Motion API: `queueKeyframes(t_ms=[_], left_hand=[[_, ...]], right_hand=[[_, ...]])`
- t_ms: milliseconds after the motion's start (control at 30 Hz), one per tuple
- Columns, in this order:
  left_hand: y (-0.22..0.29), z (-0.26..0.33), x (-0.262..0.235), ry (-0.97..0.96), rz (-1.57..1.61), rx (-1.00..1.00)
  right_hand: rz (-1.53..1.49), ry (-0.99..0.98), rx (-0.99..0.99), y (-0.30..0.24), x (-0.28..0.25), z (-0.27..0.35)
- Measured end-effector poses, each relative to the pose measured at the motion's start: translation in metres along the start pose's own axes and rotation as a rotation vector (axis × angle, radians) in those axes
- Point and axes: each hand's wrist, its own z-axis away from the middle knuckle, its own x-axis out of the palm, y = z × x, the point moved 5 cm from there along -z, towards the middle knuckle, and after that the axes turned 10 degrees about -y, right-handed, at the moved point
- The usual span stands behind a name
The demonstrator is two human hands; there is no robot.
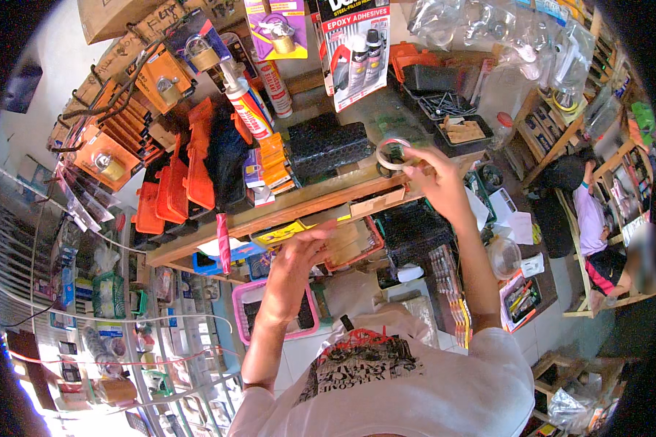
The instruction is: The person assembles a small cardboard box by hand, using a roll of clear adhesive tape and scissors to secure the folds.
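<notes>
My right hand [439, 182] is raised at the shelf edge, its fingers closed on a roll of tape [392, 154] that is held up on its side so the ring shows. My left hand [293, 266] is lower and to the left, in front of the wooden shelf edge [306, 197]. Its fingers reach to the right, slightly bent, and nothing shows in them. Behind the tape, a black package [329, 149] with a shiny wrap lies on the shelf. A yellow strip-like packet [280, 234] is just beyond the left hand.
Orange and black tool cases [173, 191], carded padlocks [109, 166] and an adhesive pack [353, 54] crowd the shelf. A black tray of screws [444, 104] sits at its right. Below is a pink basket [315, 309]. A person in a light top [589, 211] is at far right.
</notes>
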Motion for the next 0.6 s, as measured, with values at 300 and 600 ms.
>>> queueKeyframes(t_ms=[300,600], left_hand=[[0.000,-0.022,0.012,-0.073,-0.123,-0.034],[-0.003,-0.029,0.015,-0.110,-0.328,-0.059]], right_hand=[[-1.087,-0.033,0.187,-0.087,0.060,0.051],[-1.230,0.090,0.223,-0.087,0.067,0.050]])
